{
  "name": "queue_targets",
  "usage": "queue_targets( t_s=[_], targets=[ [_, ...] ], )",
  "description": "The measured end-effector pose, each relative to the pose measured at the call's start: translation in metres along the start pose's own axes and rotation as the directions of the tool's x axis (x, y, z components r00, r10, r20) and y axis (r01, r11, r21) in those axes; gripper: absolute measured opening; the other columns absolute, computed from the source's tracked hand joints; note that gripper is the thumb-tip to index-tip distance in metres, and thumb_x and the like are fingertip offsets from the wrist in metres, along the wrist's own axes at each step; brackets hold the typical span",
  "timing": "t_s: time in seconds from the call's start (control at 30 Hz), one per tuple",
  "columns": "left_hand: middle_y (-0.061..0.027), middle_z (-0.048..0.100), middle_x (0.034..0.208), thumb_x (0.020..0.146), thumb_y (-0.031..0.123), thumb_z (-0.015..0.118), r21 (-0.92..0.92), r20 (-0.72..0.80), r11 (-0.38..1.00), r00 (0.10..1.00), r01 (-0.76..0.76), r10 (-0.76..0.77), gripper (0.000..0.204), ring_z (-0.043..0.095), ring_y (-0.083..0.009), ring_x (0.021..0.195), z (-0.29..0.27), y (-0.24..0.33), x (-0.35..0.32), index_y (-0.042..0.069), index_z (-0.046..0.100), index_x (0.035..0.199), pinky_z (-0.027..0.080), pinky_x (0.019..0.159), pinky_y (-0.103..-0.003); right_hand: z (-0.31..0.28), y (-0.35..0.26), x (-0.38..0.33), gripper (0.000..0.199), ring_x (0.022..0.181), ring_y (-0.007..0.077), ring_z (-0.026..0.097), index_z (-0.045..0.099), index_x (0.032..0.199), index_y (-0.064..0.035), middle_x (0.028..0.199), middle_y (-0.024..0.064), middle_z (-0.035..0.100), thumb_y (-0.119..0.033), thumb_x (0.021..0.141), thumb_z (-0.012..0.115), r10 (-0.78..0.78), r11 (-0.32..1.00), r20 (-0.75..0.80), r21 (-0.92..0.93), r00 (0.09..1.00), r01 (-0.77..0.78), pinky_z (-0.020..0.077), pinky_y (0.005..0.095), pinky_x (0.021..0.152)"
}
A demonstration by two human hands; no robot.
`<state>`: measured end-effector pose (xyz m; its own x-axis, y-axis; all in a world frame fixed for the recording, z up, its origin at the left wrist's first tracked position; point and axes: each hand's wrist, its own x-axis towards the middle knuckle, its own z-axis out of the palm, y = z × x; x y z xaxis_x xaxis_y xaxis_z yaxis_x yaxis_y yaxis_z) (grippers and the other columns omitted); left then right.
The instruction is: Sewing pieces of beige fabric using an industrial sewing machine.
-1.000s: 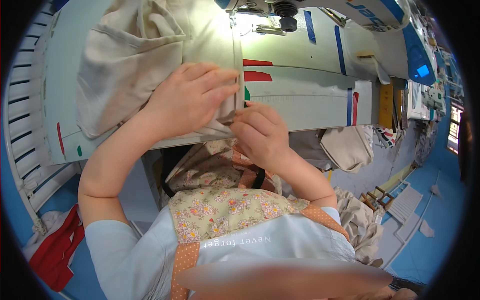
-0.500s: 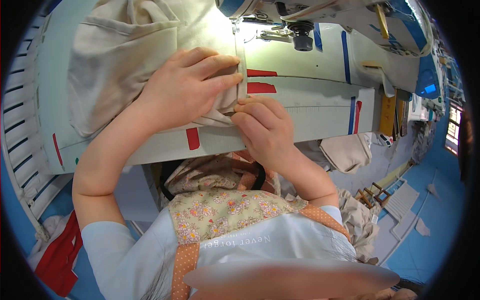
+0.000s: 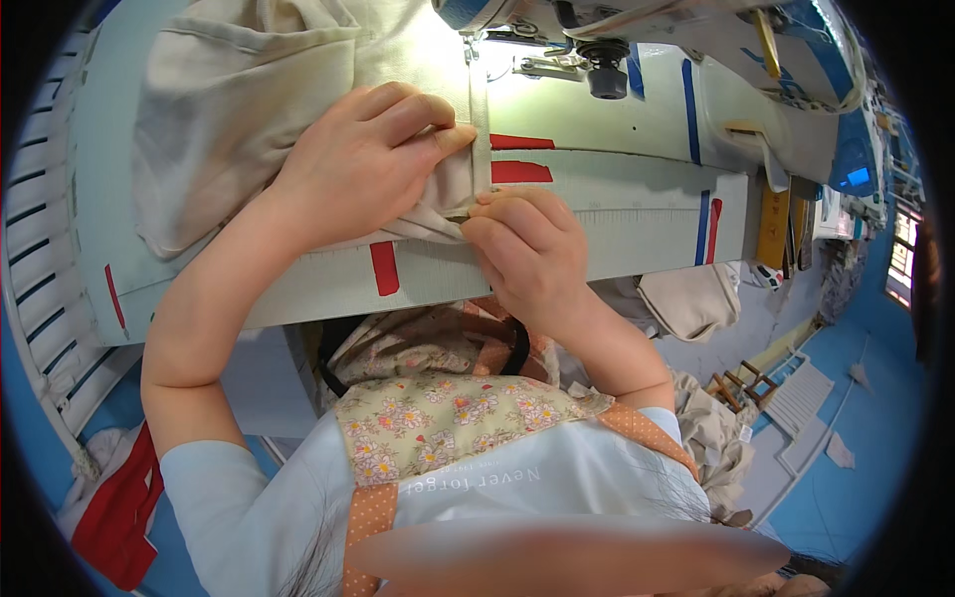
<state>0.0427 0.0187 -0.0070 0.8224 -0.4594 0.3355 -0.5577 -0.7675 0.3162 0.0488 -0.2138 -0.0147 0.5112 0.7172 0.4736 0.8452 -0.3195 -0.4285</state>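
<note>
A beige fabric piece (image 3: 239, 109) lies spread on the pale sewing table (image 3: 617, 229), its folded edge running up toward the sewing machine (image 3: 597, 40) at the top. My left hand (image 3: 363, 164) lies flat on the cloth, fingers pressing next to the folded seam strip (image 3: 479, 119). My right hand (image 3: 527, 249) pinches the near end of that seam at the cloth's lower corner. The machine's needle area sits just beyond the strip.
Red and blue tape marks (image 3: 383, 267) dot the table surface. A white slatted rack (image 3: 40, 298) stands at the left, red cloth (image 3: 119, 507) below it. More beige fabric (image 3: 696, 298) hangs at the right, with a blue floor and wooden bits beyond.
The view has shifted so the table and cloth sit lower in the picture. Both hands have slid forward with the fabric toward the machine.
</note>
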Motion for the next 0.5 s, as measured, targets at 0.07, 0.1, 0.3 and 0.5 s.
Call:
queue_targets(
  t_s=[0.07, 0.1, 0.3, 0.5],
  targets=[
    [-0.0023, 0.060, 0.109, 0.074, 0.003, 0.064, 0.016, -0.001, 1.000, 1.000, -0.007, 0.007, 0.044, 0.058, -0.0241, 0.102, -0.001, 0.003, -0.001, 0.010, 0.070, 0.117, 0.050, 0.088, -0.039, -0.001, -0.001, -0.001, 0.023, 0.093, 0.0261, 0.064, 0.066, 0.092, -0.0069, 0.099, 0.0063, 0.065, -0.010, 0.069, 0.065, 0.001, 1.000, -0.004, 0.001, 1.000, -0.001, 0.0523, 0.0377, 0.080],
    [-0.0021, 0.060, 0.109, 0.074, 0.003, 0.064, 0.025, 0.008, 1.000, 1.000, -0.006, 0.006, 0.045, 0.058, -0.0242, 0.102, -0.002, 0.004, -0.002, 0.011, 0.070, 0.118, 0.050, 0.088, -0.039, -0.001, -0.001, -0.001, 0.024, 0.093, 0.0262, 0.063, 0.065, 0.092, -0.0069, 0.099, 0.0062, 0.064, -0.010, 0.068, 0.064, 0.001, 1.000, -0.004, 0.004, 1.000, -0.001, 0.0521, 0.0378, 0.080],
    [-0.0011, 0.059, 0.109, 0.075, 0.004, 0.065, 0.029, 0.019, 1.000, 1.000, 0.011, -0.011, 0.046, 0.056, -0.0245, 0.102, -0.004, 0.007, -0.003, 0.016, 0.071, 0.119, 0.050, 0.089, -0.039, -0.002, -0.002, 0.001, 0.023, 0.090, 0.0259, 0.062, 0.064, 0.091, -0.0079, 0.096, 0.0059, 0.062, -0.011, 0.068, 0.064, 0.000, 1.000, -0.011, -0.017, 1.000, 0.000, 0.0513, 0.0375, 0.080],
    [-0.0004, 0.058, 0.111, 0.075, 0.005, 0.065, 0.067, -0.006, 0.998, 1.000, 0.008, -0.008, 0.047, 0.056, -0.0245, 0.103, 0.000, -0.006, 0.005, 0.018, 0.069, 0.120, 0.051, 0.089, -0.040, 0.000, 0.009, 0.016, 0.018, 0.086, 0.0249, 0.060, 0.061, 0.085, -0.0087, 0.086, 0.0048, 0.056, -0.011, 0.067, 0.063, 0.011, 0.998, 0.001, -0.063, 1.000, -0.011, 0.0499, 0.0366, 0.078]
  ],
)
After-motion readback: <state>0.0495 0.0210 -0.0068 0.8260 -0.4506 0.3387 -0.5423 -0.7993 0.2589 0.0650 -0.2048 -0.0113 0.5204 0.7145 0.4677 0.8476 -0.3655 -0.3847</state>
